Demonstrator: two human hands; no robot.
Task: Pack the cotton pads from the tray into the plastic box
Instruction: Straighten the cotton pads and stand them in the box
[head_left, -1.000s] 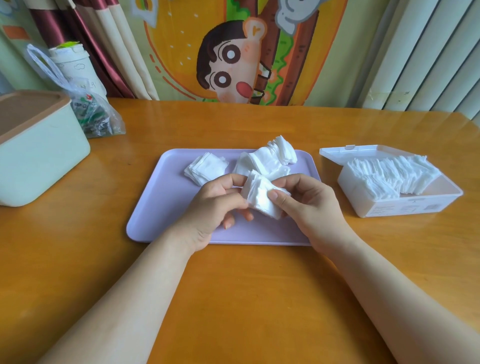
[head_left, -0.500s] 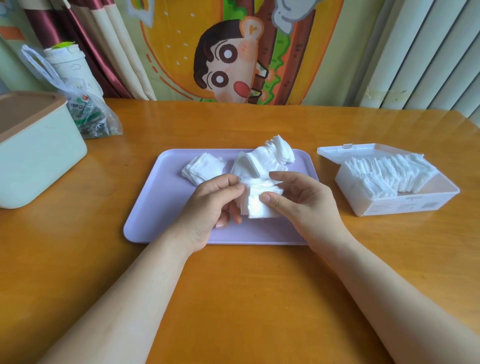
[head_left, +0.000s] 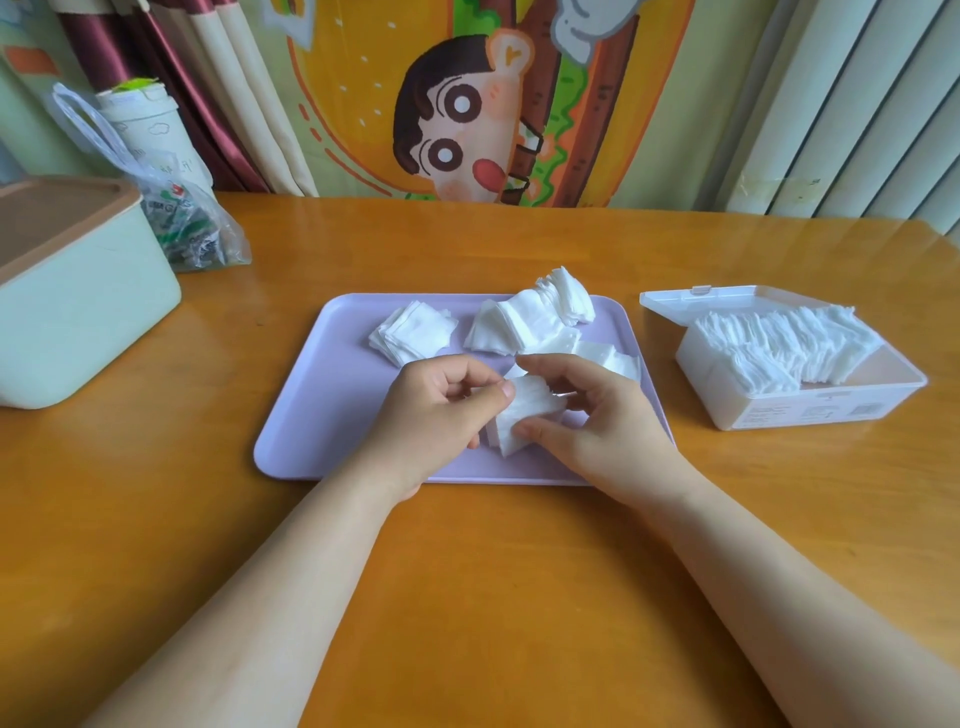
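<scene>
A lilac tray (head_left: 311, 415) lies in the middle of the table. Over its front half, my left hand (head_left: 436, 410) and my right hand (head_left: 592, 415) together hold a small stack of white cotton pads (head_left: 524, 413), fingers curled round its sides. More pads lie on the tray: a flat pile (head_left: 413, 335) at the back left, a larger fanned pile (head_left: 535, 317) at the back middle, and a few loose ones (head_left: 608, 358) beside my right hand. The open plastic box (head_left: 831, 405) stands right of the tray, with a row of pads (head_left: 784, 351) inside.
A pale green bin with a brown lid (head_left: 67, 296) stands at the left table edge. Behind it are a plastic bag (head_left: 192, 228) and a white cup (head_left: 145, 124). The box's lid (head_left: 727, 299) lies open at its back. Curtains hang behind the table.
Both hands have shifted the held stack slightly lower and turned it, squaring it between the fingers. A few loose pads now show on the tray beside my right hand.
</scene>
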